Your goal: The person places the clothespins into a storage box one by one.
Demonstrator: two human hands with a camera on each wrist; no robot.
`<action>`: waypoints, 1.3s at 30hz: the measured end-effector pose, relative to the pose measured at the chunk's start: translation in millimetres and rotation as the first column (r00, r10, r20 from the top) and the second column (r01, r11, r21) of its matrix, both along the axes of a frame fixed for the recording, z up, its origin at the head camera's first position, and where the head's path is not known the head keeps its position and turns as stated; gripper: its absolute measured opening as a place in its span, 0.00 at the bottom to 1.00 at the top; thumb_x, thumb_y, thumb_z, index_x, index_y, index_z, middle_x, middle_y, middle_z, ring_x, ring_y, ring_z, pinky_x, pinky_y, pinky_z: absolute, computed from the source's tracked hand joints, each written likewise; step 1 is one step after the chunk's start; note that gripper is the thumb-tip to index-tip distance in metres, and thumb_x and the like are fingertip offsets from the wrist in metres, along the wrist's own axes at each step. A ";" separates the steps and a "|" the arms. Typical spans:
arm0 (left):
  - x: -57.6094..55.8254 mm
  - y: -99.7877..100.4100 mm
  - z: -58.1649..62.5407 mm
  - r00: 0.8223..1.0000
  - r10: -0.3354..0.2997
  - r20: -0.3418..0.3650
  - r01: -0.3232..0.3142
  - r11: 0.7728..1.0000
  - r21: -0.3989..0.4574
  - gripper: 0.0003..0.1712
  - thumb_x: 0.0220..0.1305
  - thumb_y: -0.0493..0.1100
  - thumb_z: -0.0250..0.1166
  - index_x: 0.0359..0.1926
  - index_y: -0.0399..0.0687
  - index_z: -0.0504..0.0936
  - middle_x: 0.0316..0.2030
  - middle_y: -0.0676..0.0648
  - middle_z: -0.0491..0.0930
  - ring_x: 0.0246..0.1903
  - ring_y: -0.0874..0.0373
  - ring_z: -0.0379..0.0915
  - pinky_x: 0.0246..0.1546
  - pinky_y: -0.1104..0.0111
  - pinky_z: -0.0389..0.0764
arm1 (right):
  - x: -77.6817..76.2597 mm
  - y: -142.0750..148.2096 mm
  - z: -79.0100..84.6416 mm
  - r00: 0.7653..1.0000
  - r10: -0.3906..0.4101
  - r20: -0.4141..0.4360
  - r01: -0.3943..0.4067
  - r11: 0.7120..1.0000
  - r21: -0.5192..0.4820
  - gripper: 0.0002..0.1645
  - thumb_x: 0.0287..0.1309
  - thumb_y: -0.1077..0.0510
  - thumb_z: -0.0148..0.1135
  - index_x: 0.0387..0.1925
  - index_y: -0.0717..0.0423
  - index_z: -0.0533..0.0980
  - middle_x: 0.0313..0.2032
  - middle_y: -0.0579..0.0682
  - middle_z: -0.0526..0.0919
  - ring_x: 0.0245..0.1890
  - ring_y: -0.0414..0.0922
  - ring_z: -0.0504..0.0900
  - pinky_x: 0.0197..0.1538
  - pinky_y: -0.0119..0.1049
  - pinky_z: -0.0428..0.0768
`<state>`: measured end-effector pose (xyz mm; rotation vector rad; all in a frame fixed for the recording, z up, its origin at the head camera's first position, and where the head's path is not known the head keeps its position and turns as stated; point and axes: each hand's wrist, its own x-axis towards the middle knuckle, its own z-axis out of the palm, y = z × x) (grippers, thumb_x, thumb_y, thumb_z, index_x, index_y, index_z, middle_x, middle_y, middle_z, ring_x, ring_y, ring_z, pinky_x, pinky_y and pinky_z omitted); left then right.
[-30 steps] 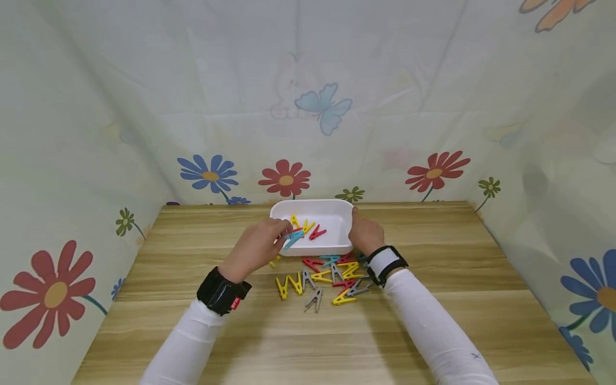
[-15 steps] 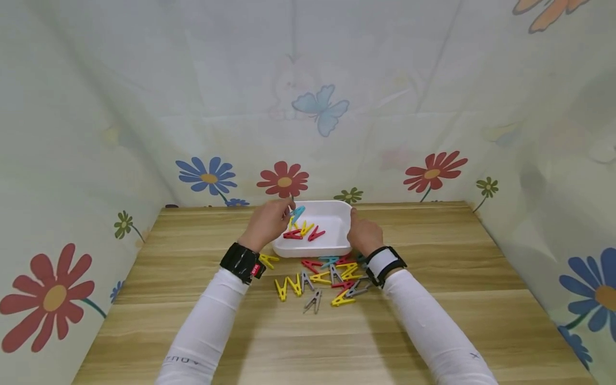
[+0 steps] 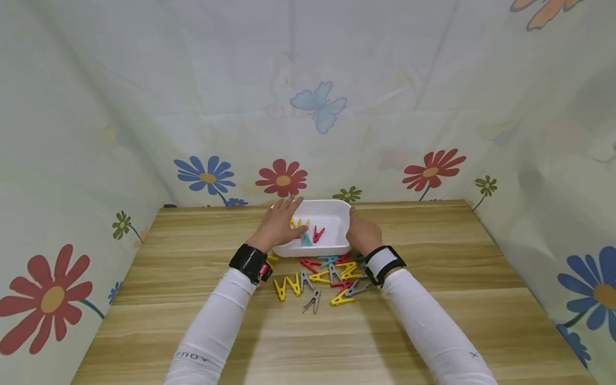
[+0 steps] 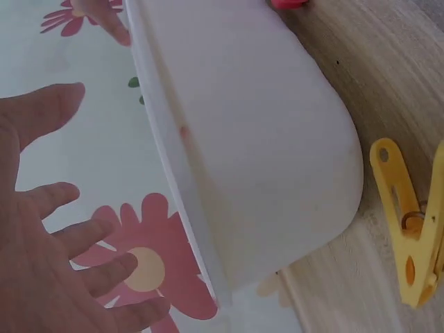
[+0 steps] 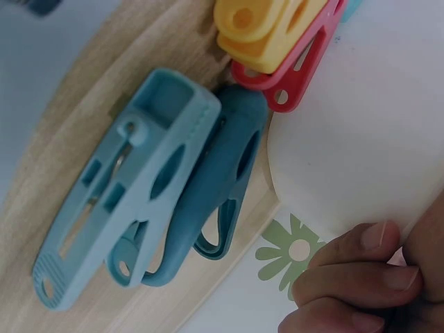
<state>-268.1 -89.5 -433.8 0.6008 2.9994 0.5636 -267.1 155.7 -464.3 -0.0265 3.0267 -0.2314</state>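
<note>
A white plastic box [image 3: 332, 222] stands at the back of the table with several clothespins in it. Among these are a red clothespin [image 3: 318, 234] and a light blue clothespin [image 3: 306, 239]. Over the box's left side is my left hand [image 3: 277, 224], fingers spread and nothing in them; it partly hides the clothespins there. My right hand [image 3: 364, 233] grips the right end of the box, and its curled fingers [image 5: 357, 270] show against the wall in the right wrist view. Teal clothespins [image 5: 132, 187] lie on the table near this hand.
In front of the box lies a loose heap of yellow, grey, red and blue clothespins, with a grey clothespin [image 3: 313, 301] nearest to me. A yellow clothespin [image 4: 409, 222] is just left of the box. Flowered cloth [image 3: 231, 107] closes off the back and sides of the wooden table [image 3: 298, 347].
My left hand carried the light blue clothespin over the box and let it go; it now lies inside, and the fingers have spread. My right hand stays on the box.
</note>
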 end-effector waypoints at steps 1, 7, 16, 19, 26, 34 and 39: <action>0.5 -0.7 -0.2 1.000 0.001 -0.001 -0.001 1.000 -0.008 0.49 0.63 0.61 0.63 0.78 0.55 0.50 0.77 0.43 0.51 0.76 0.42 0.45 0.73 0.44 0.49 | 0.0 -0.1 -0.1 1.000 0.001 -0.006 -0.001 1.000 0.002 0.42 0.64 0.57 0.52 0.76 0.58 0.52 0.20 0.53 0.77 0.19 0.49 0.76 0.21 0.43 0.73; 9.9 -10.0 6.4 0.998 -0.021 -0.067 0.019 0.999 -0.029 0.50 0.63 0.63 0.62 0.78 0.56 0.48 0.78 0.43 0.48 0.77 0.41 0.42 0.73 0.43 0.47 | 0.5 -0.2 -1.4 1.000 0.010 -0.028 -0.009 1.000 0.005 0.41 0.63 0.57 0.52 0.76 0.58 0.53 0.20 0.54 0.78 0.19 0.50 0.76 0.21 0.44 0.74; 40.7 -27.0 27.7 0.986 -0.051 -0.159 0.045 0.998 -0.040 0.51 0.61 0.61 0.65 0.78 0.55 0.49 0.78 0.45 0.48 0.78 0.45 0.40 0.74 0.47 0.48 | -2.0 1.9 -3.1 1.000 0.005 -0.026 -0.005 1.000 0.002 0.41 0.64 0.57 0.52 0.76 0.58 0.52 0.22 0.55 0.78 0.20 0.50 0.77 0.21 0.44 0.74; 51.9 -31.1 29.2 0.979 -0.073 -0.191 0.062 0.996 -0.062 0.51 0.61 0.62 0.65 0.78 0.55 0.50 0.78 0.45 0.49 0.77 0.44 0.41 0.74 0.46 0.50 | -2.6 1.9 -3.0 1.000 -0.002 -0.020 0.002 1.000 0.001 0.41 0.64 0.57 0.52 0.76 0.57 0.52 0.21 0.55 0.78 0.20 0.50 0.77 0.21 0.44 0.74; 79.3 -42.6 21.3 0.979 -0.080 -0.186 0.063 0.993 -0.095 0.51 0.59 0.62 0.66 0.77 0.55 0.54 0.77 0.44 0.51 0.77 0.43 0.43 0.72 0.44 0.53 | -2.8 0.8 -4.6 1.000 -0.004 -0.020 0.004 1.000 -0.003 0.42 0.63 0.57 0.53 0.76 0.57 0.52 0.21 0.55 0.78 0.20 0.50 0.77 0.21 0.44 0.74; 96.1 -48.9 7.3 0.996 -0.058 -0.069 0.053 0.996 -0.070 0.37 0.57 0.61 0.69 0.63 0.51 0.73 0.61 0.45 0.72 0.60 0.48 0.68 0.62 0.51 0.72 | -3.9 2.0 -3.2 1.000 -0.014 0.001 0.014 1.000 -0.008 0.42 0.64 0.57 0.53 0.76 0.57 0.51 0.20 0.54 0.77 0.19 0.49 0.75 0.20 0.43 0.72; 100.2 -51.9 -5.8 0.997 -0.067 0.045 0.072 0.990 -0.119 0.32 0.59 0.59 0.68 0.61 0.52 0.77 0.60 0.47 0.75 0.58 0.50 0.71 0.59 0.53 0.75 | -3.2 0.9 -2.7 1.000 -0.012 0.013 0.012 1.000 -0.007 0.42 0.64 0.57 0.52 0.76 0.57 0.51 0.22 0.54 0.77 0.20 0.49 0.75 0.20 0.42 0.72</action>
